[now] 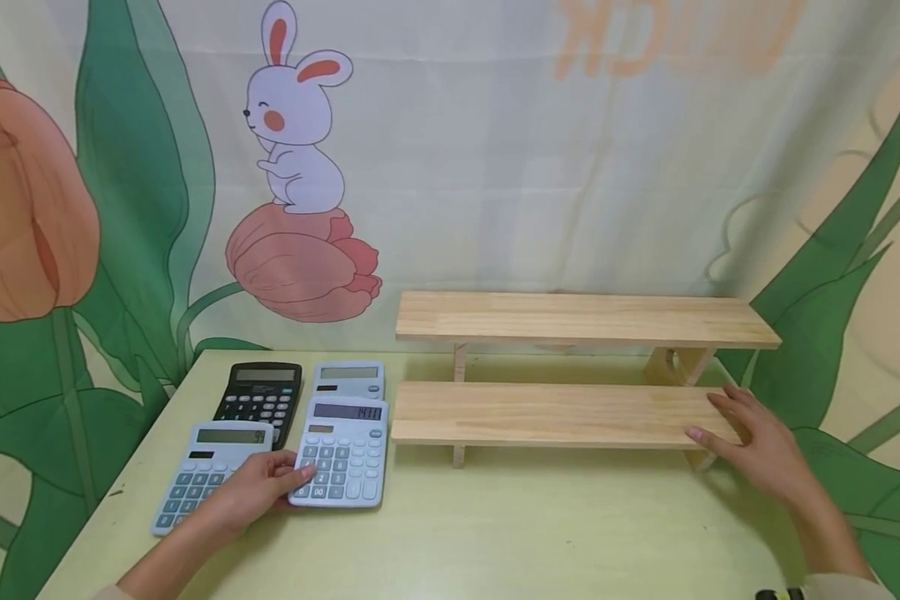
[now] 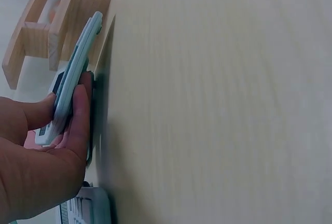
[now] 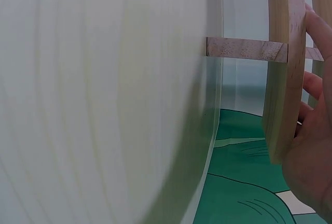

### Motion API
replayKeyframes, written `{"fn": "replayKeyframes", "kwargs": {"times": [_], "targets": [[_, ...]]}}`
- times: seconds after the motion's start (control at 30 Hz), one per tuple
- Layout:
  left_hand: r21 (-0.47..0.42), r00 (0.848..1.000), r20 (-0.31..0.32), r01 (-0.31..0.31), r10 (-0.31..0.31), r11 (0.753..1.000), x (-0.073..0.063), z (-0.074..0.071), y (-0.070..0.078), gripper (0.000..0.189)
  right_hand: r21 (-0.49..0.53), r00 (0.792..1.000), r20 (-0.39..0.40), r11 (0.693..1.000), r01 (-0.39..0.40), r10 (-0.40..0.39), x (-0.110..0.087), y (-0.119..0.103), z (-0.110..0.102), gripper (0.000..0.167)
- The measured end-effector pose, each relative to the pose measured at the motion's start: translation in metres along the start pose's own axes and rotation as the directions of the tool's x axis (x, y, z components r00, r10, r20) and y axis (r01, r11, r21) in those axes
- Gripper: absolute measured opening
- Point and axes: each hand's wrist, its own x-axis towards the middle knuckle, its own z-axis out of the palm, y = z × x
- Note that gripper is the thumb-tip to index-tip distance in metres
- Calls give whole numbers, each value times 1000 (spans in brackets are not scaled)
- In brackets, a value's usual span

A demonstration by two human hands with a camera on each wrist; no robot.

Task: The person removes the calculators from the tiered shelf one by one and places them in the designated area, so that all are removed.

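My left hand (image 1: 251, 492) pinches a pale blue calculator (image 1: 352, 454) by its lower left corner, thumb over the keys and fingers underneath. In the left wrist view this calculator (image 2: 78, 68) is tilted, held up off the table. Behind it, partly covered, lies a similar pale calculator (image 1: 348, 375). Just left of it are a black calculator (image 1: 258, 400) and a pale calculator (image 1: 210, 450), overlapped by my left hand. My right hand (image 1: 765, 442) rests on the right end of the lower board of a two-step wooden shelf (image 1: 540, 412), thumb at the front edge, fingers on top.
The shelf's upper board (image 1: 570, 318) stands farther back, near a printed curtain (image 1: 495, 167) with a rabbit and tulips. Wooden supports (image 1: 460, 362) hold the boards above the pale yellow table (image 1: 510, 533). A dark object (image 1: 780, 594) shows by the right sleeve.
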Motion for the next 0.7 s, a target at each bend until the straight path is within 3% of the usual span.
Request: {"fn": "replayKeyframes", "kwargs": {"times": [0.5,0.7], "targets": [[13,995,-8,97,-97,995,-13,4,-7,38,-3,1000,-3,1000,5,-5,1,2,0,78],[41,991,-62,119,-116,992,-13,7,-5,37,-8,1000,-6,1000,10,-10,0,1,1,77]]}}
